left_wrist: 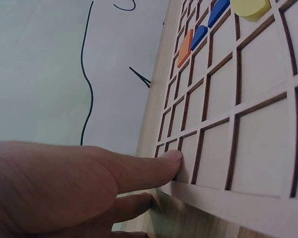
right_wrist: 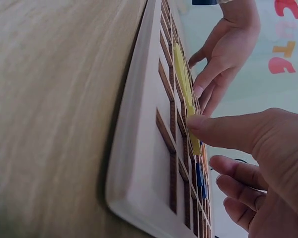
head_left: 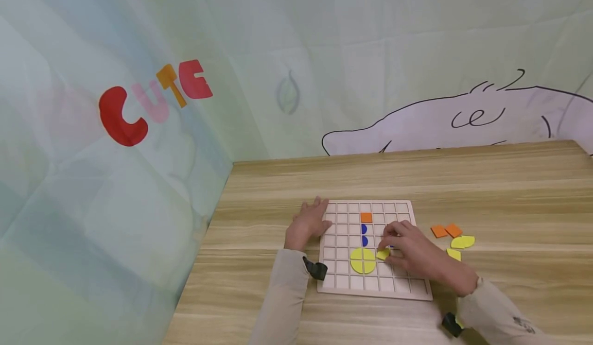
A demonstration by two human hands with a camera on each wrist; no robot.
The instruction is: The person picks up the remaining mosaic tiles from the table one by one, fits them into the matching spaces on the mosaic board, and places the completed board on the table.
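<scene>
A pale wooden grid board (head_left: 331, 283) lies on the table. My left hand (head_left: 307, 225) rests at its left edge, the thumb (left_wrist: 170, 157) pressing on the top face and the fingers beyond the rim. Over the board's right half, my right hand (head_left: 412, 249) pinches a yellow quarter-circle piece (head_left: 383, 254) close above the squares, thumb tip against it in the right wrist view. Just left of that piece, several yellow quarters form a full circle (head_left: 363, 260). Above the circle stand two blue half-circles (head_left: 364, 241) and an orange square (head_left: 366, 217). More blue (head_left: 391, 246) shows partly hidden under the right hand.
Right of the board lie two loose orange squares (head_left: 446, 230) and several yellow pieces (head_left: 462, 242), some near the right forearm. The wood-grain table (head_left: 278, 180) meets a printed cloth backdrop (head_left: 287, 41) at the back and left.
</scene>
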